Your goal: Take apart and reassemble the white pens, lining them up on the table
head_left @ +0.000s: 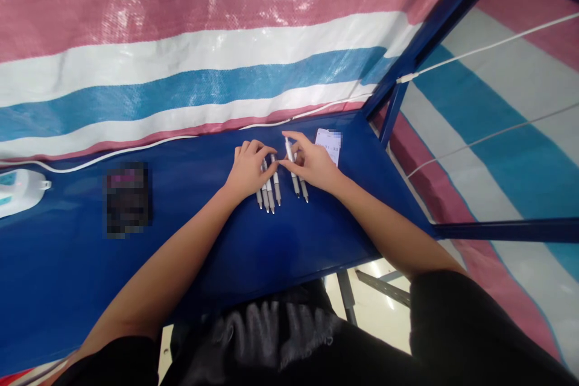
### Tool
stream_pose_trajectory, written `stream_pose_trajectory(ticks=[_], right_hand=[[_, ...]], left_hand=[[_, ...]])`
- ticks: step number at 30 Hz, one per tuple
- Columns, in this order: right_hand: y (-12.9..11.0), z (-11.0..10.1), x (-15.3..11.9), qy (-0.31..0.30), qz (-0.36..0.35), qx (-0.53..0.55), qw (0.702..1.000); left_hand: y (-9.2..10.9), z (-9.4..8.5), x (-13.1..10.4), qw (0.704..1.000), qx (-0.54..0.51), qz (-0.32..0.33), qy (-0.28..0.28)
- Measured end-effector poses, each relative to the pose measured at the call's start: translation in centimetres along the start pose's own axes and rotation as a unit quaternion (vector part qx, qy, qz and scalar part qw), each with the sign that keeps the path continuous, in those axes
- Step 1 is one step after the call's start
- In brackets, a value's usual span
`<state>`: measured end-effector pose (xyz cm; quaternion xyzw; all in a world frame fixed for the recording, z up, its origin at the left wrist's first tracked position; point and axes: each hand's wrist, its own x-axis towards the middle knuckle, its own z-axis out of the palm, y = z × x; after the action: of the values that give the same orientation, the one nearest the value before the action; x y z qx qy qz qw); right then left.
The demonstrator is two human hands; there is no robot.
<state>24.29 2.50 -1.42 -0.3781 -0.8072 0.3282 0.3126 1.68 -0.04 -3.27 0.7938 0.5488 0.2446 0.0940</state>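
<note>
Several click pens (pixel 270 193) with white barrels and grey grips lie side by side on the blue table (pixel 289 235), tips toward me. My left hand (pixel 248 167) is closed over this group, thumb and fingers curled around their upper ends. One pen (pixel 277 184) lies at the group's right edge, by the left thumb. To the right, my right hand (pixel 312 163) has thumb and index finger about a white pen (pixel 291 154), the index fingertip near its top end. Another pen (pixel 304 189) sticks out below the same hand, its upper part hidden by the fingers.
A phone (pixel 329 143) with a lit screen lies just behind my right hand. Further left are a dark blurred object (pixel 128 199) and a white device (pixel 20 192). A white cable (pixel 172 140) runs along the back edge, before a striped sheet (pixel 190 93). A blue post (pixel 393 108) stands right.
</note>
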Motion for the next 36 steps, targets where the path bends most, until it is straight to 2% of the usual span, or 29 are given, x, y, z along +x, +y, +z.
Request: stream_pose_trajectory(ticks=[3, 5, 7, 20, 25, 28, 32, 34, 36], right_hand=[[0.6, 0.2, 0.4, -0.003, -0.095, -0.159, 0.983], [0.8, 0.1, 0.5, -0.015, -0.114, -0.241, 0.964], [0.9, -0.1, 0.5, -0.029, -0.109, -0.281, 0.953], [0.8, -0.5, 0.2, -0.067, -0.101, -0.302, 0.946], [1.0, -0.7, 0.3, -0.068, -0.098, -0.302, 0.946], [0.5, -0.8, 0.3, -0.053, -0.09, -0.276, 0.955], [-1.5, -0.7, -0.1, -0.018, -0.075, -0.195, 0.978], [-2.8, -0.5, -0.5, -0.041, -0.057, -0.129, 0.989], [-3.9, -0.2, -0.9, -0.094, -0.013, -0.05, 0.994]], left_hand=[[0.0, 0.0, 0.0, 1.0, -0.001, 0.009, -0.006], [0.0, 0.0, 0.0, 1.0, -0.001, 0.007, -0.002], [0.0, 0.0, 0.0, 1.0, -0.001, 0.002, -0.001], [-0.4, 0.1, 0.1, 0.999, -0.053, -0.005, 0.009], [-0.7, -0.1, 0.2, 0.991, -0.131, -0.01, 0.036], [-0.8, -0.2, 0.4, 0.959, -0.27, -0.014, 0.088], [-0.5, -0.4, 1.1, 0.87, -0.469, -0.068, 0.135], [-0.3, -0.7, 1.4, 0.841, -0.51, -0.086, 0.16], [-0.1, -1.2, 1.6, 0.825, -0.529, -0.096, 0.172]])
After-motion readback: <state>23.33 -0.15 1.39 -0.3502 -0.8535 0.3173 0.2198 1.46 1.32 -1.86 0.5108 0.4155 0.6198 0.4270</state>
